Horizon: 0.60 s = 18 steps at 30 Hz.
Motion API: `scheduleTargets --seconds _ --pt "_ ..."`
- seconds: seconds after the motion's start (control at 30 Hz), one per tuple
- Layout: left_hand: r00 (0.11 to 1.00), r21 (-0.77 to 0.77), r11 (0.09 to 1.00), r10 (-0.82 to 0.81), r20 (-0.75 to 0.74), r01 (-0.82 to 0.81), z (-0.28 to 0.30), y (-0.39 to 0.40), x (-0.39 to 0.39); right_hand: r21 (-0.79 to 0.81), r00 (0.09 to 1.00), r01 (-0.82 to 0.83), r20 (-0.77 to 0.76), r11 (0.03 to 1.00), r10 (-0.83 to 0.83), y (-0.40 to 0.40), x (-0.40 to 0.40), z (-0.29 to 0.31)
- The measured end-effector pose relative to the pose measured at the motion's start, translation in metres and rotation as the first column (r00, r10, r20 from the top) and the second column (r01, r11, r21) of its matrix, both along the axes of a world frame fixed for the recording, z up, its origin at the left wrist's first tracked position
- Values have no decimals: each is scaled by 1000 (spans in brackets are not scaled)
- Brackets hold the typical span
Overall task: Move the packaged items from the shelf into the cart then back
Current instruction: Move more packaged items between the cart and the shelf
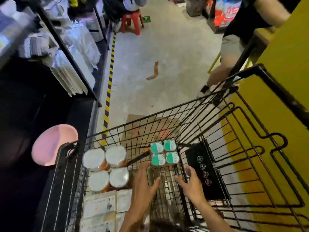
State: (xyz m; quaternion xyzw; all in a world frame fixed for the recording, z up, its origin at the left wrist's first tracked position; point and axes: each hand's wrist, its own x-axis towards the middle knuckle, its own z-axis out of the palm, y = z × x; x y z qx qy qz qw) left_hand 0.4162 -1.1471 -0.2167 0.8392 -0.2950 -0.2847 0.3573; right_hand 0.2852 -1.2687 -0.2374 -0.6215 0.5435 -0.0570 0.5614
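A black wire cart [167, 113] fills the lower frame. Inside it at the far end sits a four-pack of teal-and-white lidded cups [164, 152]. At the cart's left side stands a four-pack of white-lidded orange cups [107, 168], with white printed packages [103, 205] nearer me. My left hand [144, 181] and my right hand [190, 180] reach into the cart just short of the teal pack, fingers spread, holding nothing. The dark shelf [70, 52] on the left carries blurred white packaged goods [80, 41].
A person in a black top and grey shorts [234, 44] stands at the right past the cart. A yellow wall [275, 97] borders the right. A red stool [132, 20] stands far down the aisle. Yellow-black tape [109, 77] lines the floor. A pink round object [53, 144] sticks out at lower left.
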Motion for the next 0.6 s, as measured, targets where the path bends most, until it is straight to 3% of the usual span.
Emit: scheduleTargets --seconds 0.3,0.47,0.6 --pt "971 217 968 168 -173 -129 -162 -45 33 117 988 153 -46 981 -149 -26 54 -160" --pt "954 153 969 224 -201 -195 -219 -67 41 31 958 284 27 958 -285 -38 75 -200" --pt "923 11 942 330 -198 -335 -222 -85 41 -46 932 361 55 931 -359 -46 83 -225"
